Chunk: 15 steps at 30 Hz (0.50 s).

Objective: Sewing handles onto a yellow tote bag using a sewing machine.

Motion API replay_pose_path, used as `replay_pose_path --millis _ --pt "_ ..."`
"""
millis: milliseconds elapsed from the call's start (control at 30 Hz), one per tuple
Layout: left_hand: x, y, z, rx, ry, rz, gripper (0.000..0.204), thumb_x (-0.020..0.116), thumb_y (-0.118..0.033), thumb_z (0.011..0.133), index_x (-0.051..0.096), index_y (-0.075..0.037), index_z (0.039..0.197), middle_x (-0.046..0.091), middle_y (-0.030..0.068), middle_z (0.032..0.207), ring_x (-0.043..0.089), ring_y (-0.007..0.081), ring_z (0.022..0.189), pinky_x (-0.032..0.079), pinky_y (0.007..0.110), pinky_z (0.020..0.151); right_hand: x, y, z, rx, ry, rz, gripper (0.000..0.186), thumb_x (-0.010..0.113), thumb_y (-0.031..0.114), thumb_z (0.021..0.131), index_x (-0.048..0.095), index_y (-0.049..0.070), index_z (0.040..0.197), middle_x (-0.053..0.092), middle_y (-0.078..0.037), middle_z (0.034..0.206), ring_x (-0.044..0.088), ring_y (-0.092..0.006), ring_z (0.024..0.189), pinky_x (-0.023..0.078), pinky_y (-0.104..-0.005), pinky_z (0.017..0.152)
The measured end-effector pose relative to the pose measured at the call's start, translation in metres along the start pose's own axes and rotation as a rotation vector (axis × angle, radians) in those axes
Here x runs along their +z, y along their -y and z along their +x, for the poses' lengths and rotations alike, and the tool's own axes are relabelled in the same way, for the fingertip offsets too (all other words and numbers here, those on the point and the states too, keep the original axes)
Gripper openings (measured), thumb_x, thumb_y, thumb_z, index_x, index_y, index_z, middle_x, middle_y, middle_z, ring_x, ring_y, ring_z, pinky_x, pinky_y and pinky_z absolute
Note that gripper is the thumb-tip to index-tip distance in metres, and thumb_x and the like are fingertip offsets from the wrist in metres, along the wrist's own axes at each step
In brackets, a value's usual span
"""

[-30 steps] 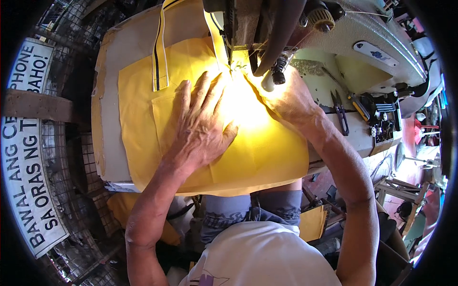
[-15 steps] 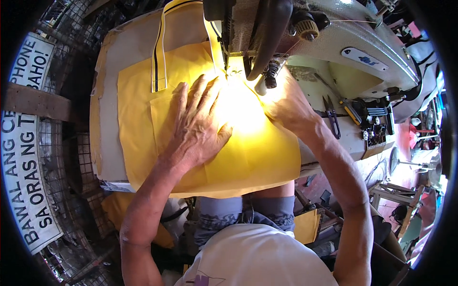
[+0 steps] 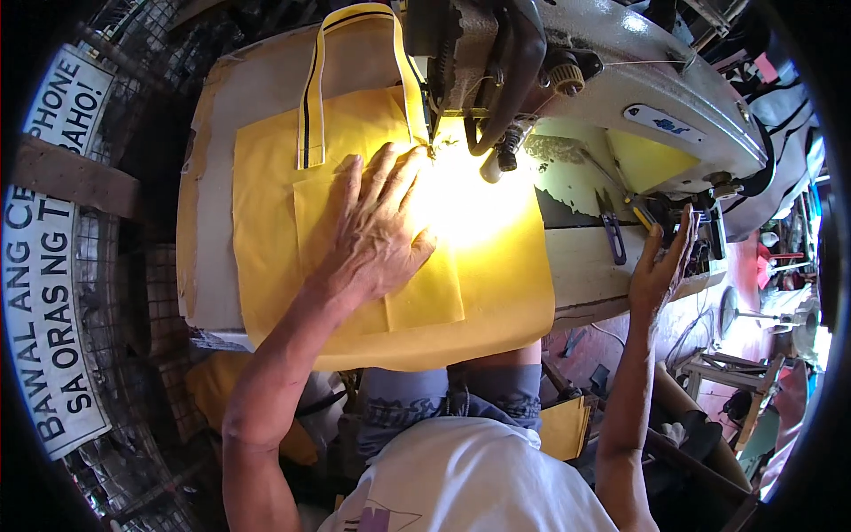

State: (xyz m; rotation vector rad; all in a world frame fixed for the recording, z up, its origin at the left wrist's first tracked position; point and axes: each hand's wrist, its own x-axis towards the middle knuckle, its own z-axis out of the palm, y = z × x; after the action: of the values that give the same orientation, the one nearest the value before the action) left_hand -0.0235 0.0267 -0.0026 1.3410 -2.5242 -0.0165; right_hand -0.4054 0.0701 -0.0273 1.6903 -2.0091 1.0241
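My left hand point(image 3: 377, 230) lies flat on a yellow fabric panel point(image 3: 505, 319), fingers spread and pointing at the sewing machine's needle area. A smaller yellow piece point(image 3: 425, 301) lies on the panel, partly beneath that hand. From the panel's upper edge loops a yellow strap point(image 3: 312, 106) with a dark stripe; one of its ends reaches the needle area of the sewing machine point(image 3: 567, 31). Strong lamp glare washes out the cloth there. My right hand point(image 3: 659, 266) is off the fabric, by the table's right edge, fingers stretched up beside a small tray of bobbins point(image 3: 705, 239), holding nothing visible.
Thread snips point(image 3: 612, 226) and a yellow-handled tool point(image 3: 640, 211) lie on the machine bed, left of my right hand. More yellow pieces point(image 3: 565, 427) sit below the table. A wire-mesh wall with a sign point(image 3: 58, 310) stands at left, a fan point(image 3: 798, 319) at right.
My right hand has let go of the fabric near the needle and moved right and nearer, to the table's edge. My left hand remains on the fabric. The smaller piece's lower corner now shows.
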Motion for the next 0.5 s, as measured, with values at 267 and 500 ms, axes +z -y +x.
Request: replay_pose_path --millis 267,500 --pt "0.0000 0.0023 0.0000 0.010 -0.082 -0.084 0.055 0.059 -0.023 0.084 0.052 0.002 0.132 0.047 0.0180 0.139 0.039 0.0330 0.137 0.023 0.057 0.117 -0.0017 0.0041 -0.0003 -0.046 -0.009 0.012 0.047 0.054 0.014 0.100 0.045 0.001 0.145 0.045 -0.020 0.148 0.041 -0.0353 0.139 0.032 -0.0447 0.115" --pt "0.0001 0.0018 0.0007 0.026 -0.115 -0.099 0.045 0.057 -0.022 0.086 0.056 0.002 0.125 0.050 0.0183 0.137 0.043 0.0348 0.133 0.028 0.056 0.115 -0.0037 0.0063 -0.0007 -0.034 -0.003 0.035 0.047 0.055 0.012 0.100 0.044 0.000 0.144 0.044 -0.020 0.149 0.041 -0.0357 0.139 0.032 -0.0457 0.115"
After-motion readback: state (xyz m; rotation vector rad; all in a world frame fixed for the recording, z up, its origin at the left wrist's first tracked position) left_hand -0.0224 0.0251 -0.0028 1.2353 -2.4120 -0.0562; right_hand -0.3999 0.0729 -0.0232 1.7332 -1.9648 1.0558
